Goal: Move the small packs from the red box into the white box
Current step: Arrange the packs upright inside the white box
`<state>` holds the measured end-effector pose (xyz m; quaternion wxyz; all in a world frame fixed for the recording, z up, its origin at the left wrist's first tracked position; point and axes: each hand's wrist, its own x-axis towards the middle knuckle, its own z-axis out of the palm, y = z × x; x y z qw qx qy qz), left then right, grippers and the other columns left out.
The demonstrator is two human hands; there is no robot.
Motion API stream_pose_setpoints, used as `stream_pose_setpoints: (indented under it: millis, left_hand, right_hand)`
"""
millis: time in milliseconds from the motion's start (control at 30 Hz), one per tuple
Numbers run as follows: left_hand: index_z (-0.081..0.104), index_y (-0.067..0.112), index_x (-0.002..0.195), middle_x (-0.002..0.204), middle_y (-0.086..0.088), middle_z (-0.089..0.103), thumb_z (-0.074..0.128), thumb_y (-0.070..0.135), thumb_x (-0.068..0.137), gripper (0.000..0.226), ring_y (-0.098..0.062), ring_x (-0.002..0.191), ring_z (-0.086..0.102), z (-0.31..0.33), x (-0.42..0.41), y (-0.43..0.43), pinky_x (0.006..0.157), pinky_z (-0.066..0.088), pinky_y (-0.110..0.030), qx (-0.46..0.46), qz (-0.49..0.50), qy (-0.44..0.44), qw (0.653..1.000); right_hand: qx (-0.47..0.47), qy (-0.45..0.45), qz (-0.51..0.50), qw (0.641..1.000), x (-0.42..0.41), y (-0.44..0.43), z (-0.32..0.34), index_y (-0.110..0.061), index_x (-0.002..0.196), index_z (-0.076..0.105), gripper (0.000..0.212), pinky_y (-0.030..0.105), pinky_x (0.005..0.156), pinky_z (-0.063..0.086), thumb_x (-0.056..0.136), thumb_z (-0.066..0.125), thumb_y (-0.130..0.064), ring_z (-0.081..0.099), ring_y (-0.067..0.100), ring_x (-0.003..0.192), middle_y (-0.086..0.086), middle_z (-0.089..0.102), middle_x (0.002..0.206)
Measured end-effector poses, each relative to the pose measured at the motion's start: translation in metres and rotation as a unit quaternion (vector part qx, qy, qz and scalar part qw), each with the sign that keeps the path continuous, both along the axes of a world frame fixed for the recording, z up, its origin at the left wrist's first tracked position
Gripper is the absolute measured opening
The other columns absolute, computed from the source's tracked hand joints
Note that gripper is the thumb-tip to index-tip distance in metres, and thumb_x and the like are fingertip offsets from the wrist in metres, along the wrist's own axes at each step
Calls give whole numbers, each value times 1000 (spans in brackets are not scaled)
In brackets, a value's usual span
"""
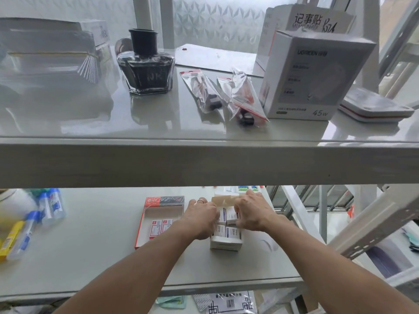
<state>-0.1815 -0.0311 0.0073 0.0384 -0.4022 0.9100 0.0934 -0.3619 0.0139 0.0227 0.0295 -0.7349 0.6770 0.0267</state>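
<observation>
Red box (145, 225) is lying open on the lower shelf (90, 257), 2 packs (161, 225) still showing inside. Just right of it, the left hand (200, 219) and right hand (250, 215) are curling over the white box (224, 244), fingers pressing on the packs (226, 231) filling it; whether either is gripping one, I cannot tell.

Upper shelf (204, 164): ink bottle (146, 64), clear sachets (224, 94), charger box (315, 75); glue bottles (48, 206) below
</observation>
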Motion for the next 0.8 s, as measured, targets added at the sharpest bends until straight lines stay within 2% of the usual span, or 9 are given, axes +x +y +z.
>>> stream_pose_setpoints:
  millis: [133, 267, 400, 500, 633, 800]
  left_hand:
    - [57, 24, 121, 133, -1, 57, 54, 27, 91, 31, -29, 129, 41, 5, -6, -4, 103, 32, -49, 33, -3, -15, 999]
    - [55, 23, 120, 131, -1, 55, 60, 28, 87, 34, -29, 125, 43, 2, -6, -3, 101, 33, -49, 38, -5, -19, 999]
    - [53, 28, 126, 136, 2, 52, 69, 40, 80, 50, -27, 128, 41, 1, -4, -7, 102, 32, -48, 71, -7, -12, 997]
    - [50, 31, 132, 139, 2, 51, 78, 48, 73, 68, -27, 128, 41, 8, -3, -13, 102, 32, -49, 100, -7, -30, 994]
    - [52, 31, 128, 137, 0, 52, 84, 45, 66, 71, -26, 125, 43, 9, -5, -13, 100, 35, -46, 97, -7, -32, 995]
    - [52, 30, 127, 135, 0, 51, 81, 47, 69, 67, -26, 122, 46, -1, -3, -12, 97, 36, -46, 76, -5, -9, 997]
  right_hand:
    - [16, -24, -7, 1000, 1, 1, 0, -25, 83, 62, 16, 41, 81, 44, 78, 73, -36, 46, 22, 90, -1, 66, 87]
    - [36, -38, -13, 999, 0, 1, -1, -26, 91, 67, 22, 42, 83, 41, 78, 71, -43, 45, 22, 96, -2, 65, 94]
    - [59, -42, 12, 997, 1, 2, 4, -27, 105, 66, 48, 44, 87, 41, 67, 75, -56, 40, 20, 100, -5, 63, 104]
    - [98, 0, 27, 995, 4, 1, 5, -27, 110, 65, 66, 44, 89, 40, 58, 78, -66, 40, 22, 105, -3, 60, 109]
    - [99, 26, 35, 994, 9, 0, 1, -26, 105, 65, 62, 42, 85, 37, 58, 80, -64, 41, 24, 102, 1, 58, 112]
    - [95, 14, 23, 995, 7, 0, -3, -26, 106, 64, 58, 41, 84, 36, 63, 79, -63, 40, 22, 100, 0, 59, 110]
